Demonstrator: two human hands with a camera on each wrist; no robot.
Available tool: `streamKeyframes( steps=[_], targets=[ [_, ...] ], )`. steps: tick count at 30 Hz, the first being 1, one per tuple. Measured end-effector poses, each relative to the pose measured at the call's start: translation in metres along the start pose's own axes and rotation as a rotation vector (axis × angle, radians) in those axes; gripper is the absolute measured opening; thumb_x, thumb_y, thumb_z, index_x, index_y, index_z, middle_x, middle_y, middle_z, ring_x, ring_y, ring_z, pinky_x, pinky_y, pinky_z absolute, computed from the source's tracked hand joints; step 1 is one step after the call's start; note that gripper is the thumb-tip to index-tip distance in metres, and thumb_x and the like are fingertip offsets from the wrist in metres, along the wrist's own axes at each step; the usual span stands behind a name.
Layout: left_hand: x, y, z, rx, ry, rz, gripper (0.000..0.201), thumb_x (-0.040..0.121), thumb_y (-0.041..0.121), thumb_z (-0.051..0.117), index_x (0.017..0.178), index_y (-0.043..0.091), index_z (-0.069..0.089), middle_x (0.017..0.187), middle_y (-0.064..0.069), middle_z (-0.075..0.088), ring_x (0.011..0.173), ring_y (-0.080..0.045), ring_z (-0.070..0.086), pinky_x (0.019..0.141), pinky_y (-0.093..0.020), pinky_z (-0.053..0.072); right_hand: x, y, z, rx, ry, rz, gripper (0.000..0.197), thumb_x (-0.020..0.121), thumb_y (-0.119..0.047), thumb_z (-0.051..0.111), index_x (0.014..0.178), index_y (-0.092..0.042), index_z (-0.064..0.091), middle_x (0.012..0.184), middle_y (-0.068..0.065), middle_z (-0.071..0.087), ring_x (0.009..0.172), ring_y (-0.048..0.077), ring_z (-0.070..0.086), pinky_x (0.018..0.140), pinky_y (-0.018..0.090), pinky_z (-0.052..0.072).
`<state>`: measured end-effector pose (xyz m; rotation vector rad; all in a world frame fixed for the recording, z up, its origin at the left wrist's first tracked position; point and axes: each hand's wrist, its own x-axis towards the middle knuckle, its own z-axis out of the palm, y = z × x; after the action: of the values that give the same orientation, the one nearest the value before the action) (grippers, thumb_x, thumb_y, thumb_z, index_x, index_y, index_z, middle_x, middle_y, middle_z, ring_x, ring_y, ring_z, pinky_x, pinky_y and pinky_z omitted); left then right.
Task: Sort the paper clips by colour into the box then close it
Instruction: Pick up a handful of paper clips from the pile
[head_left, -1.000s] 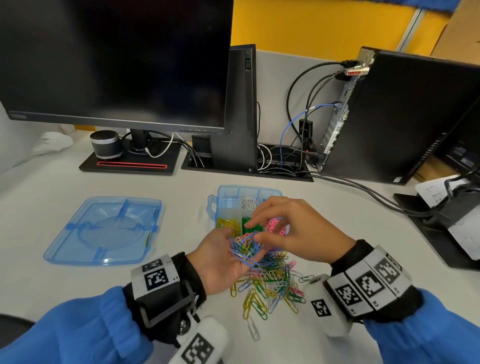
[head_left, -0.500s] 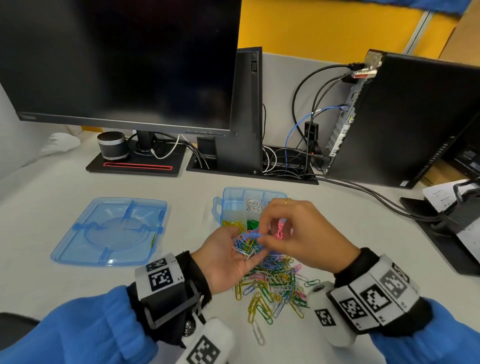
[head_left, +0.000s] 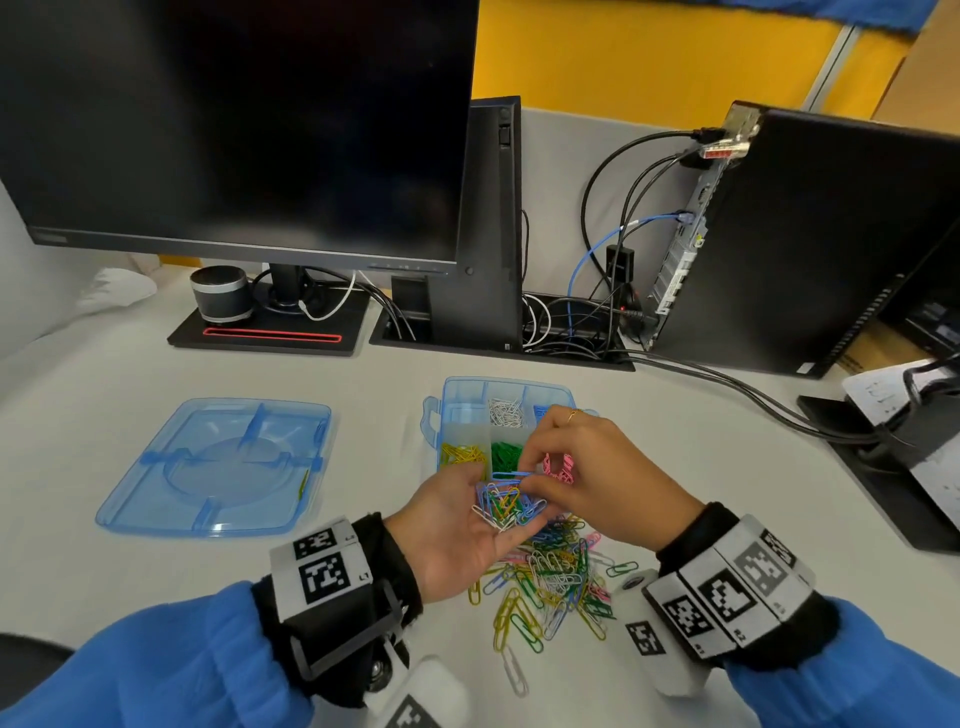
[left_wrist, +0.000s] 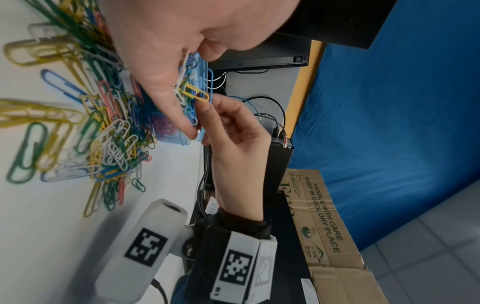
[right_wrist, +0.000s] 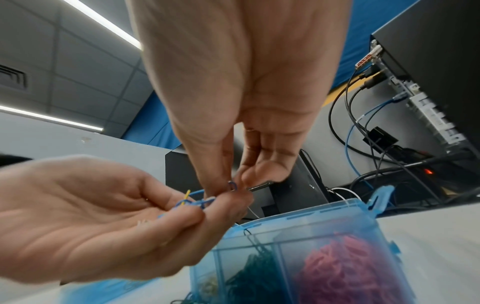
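My left hand (head_left: 493, 506) lies palm up in front of the box, fingers cupped round a bunch of mixed paper clips (head_left: 506, 506). Just above that bunch, my right hand (head_left: 524, 477) pinches one blue clip (head_left: 511, 474) between thumb and forefinger; the right wrist view shows the blue clip (right_wrist: 232, 185) at the fingertips. The open blue box (head_left: 457, 387) holds white, blue, yellow, green and pink clips in separate compartments. A loose pile of clips (head_left: 550, 577) lies on the table under both hands.
The box's blue lid (head_left: 218, 467) lies flat on the table to the left. A monitor (head_left: 249, 130) and its base stand behind, a computer tower (head_left: 831, 234) with cables (head_left: 727, 384) at the right. A black stand with papers (head_left: 914, 431) is at the far right.
My right hand's fingers have drawn a blue clip up out of the bunch in my left palm. The left hand has stayed in place with its clips.
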<state>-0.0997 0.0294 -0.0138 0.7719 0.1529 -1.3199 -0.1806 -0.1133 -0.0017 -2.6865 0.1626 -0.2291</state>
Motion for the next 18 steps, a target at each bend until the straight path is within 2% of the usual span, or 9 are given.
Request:
streamKeyframes(
  steps=[3,6,8,10,12,14,15,17,18],
  targets=[
    [0.001,0.001,-0.002,0.027,-0.009,0.005,0.040,0.103,0.018,0.032,0.112,-0.008,0.061,0.104,-0.026,0.068,0.090,-0.036,0.068,0.073,-0.043,0.056,0.001,0.000,-0.009,0.041,-0.012,-0.013,0.008,0.087,-0.019,0.067,0.080,-0.023,0.065,0.080,-0.013,0.056,0.072,0.003,0.053,0.063,0.010,0.036],
    [0.005,0.005,-0.005,0.026,0.007,-0.005,0.040,0.103,0.019,0.033,0.122,-0.007,0.057,0.114,-0.027,0.065,0.108,-0.037,0.063,0.075,-0.046,0.055,0.006,0.004,-0.024,0.042,0.027,-0.004,0.015,0.089,-0.016,0.064,0.078,-0.025,0.059,0.073,-0.010,0.061,0.071,0.007,0.057,0.061,0.011,0.039],
    [0.006,0.007,-0.006,0.018,0.020,-0.016,0.042,0.104,0.022,0.033,0.124,-0.007,0.054,0.113,-0.027,0.066,0.109,-0.038,0.062,0.074,-0.048,0.054,0.014,0.012,-0.034,0.011,0.139,0.032,0.013,0.089,-0.017,0.065,0.078,-0.023,0.060,0.071,-0.007,0.062,0.068,0.008,0.058,0.061,0.010,0.040],
    [0.006,0.008,-0.006,0.025,0.022,-0.013,0.042,0.104,0.023,0.033,0.125,-0.007,0.053,0.113,-0.027,0.066,0.102,-0.038,0.064,0.073,-0.046,0.055,0.025,0.022,-0.042,-0.019,0.278,0.101,0.010,0.088,-0.015,0.065,0.079,-0.018,0.062,0.068,-0.005,0.060,0.063,0.009,0.056,0.060,0.008,0.040],
    [0.006,0.008,-0.006,0.033,0.020,-0.007,0.044,0.104,0.025,0.032,0.125,-0.007,0.053,0.113,-0.027,0.066,0.100,-0.038,0.064,0.074,-0.044,0.055,0.039,0.033,-0.044,-0.074,0.348,0.186,0.007,0.088,-0.013,0.065,0.081,-0.013,0.066,0.067,-0.004,0.058,0.060,0.008,0.052,0.064,0.011,0.044],
    [0.005,0.008,-0.007,0.036,0.023,-0.005,0.047,0.105,0.028,0.031,0.125,-0.008,0.053,0.113,-0.027,0.066,0.105,-0.038,0.063,0.074,-0.044,0.055,0.050,0.044,-0.038,-0.137,0.254,0.280,0.008,0.088,-0.015,0.064,0.087,-0.009,0.070,0.074,0.000,0.063,0.069,0.012,0.054,0.077,0.025,0.050],
    [0.005,0.008,-0.007,0.040,0.021,-0.005,0.048,0.105,0.029,0.031,0.125,-0.008,0.053,0.113,-0.027,0.066,0.107,-0.038,0.063,0.075,-0.044,0.054,0.052,0.048,-0.033,-0.145,0.166,0.323,0.012,0.089,-0.018,0.065,0.093,-0.009,0.071,0.082,0.003,0.066,0.078,0.014,0.058,0.081,0.027,0.050],
    [0.005,0.009,-0.006,0.050,0.019,-0.002,0.048,0.105,0.030,0.031,0.126,-0.007,0.053,0.113,-0.027,0.066,0.109,-0.038,0.062,0.076,-0.044,0.054,0.052,0.050,-0.027,-0.138,0.062,0.368,0.026,0.089,-0.024,0.066,0.109,-0.009,0.069,0.100,0.006,0.069,0.093,0.017,0.061,0.084,0.024,0.048],
    [0.005,0.009,-0.006,0.045,0.021,-0.002,0.048,0.105,0.030,0.031,0.126,-0.008,0.053,0.113,-0.027,0.066,0.110,-0.038,0.062,0.075,-0.044,0.054,0.049,0.048,-0.027,-0.141,0.065,0.355,0.029,0.089,-0.025,0.065,0.114,-0.009,0.068,0.106,0.006,0.069,0.094,0.016,0.062,0.083,0.022,0.046]
  ],
)
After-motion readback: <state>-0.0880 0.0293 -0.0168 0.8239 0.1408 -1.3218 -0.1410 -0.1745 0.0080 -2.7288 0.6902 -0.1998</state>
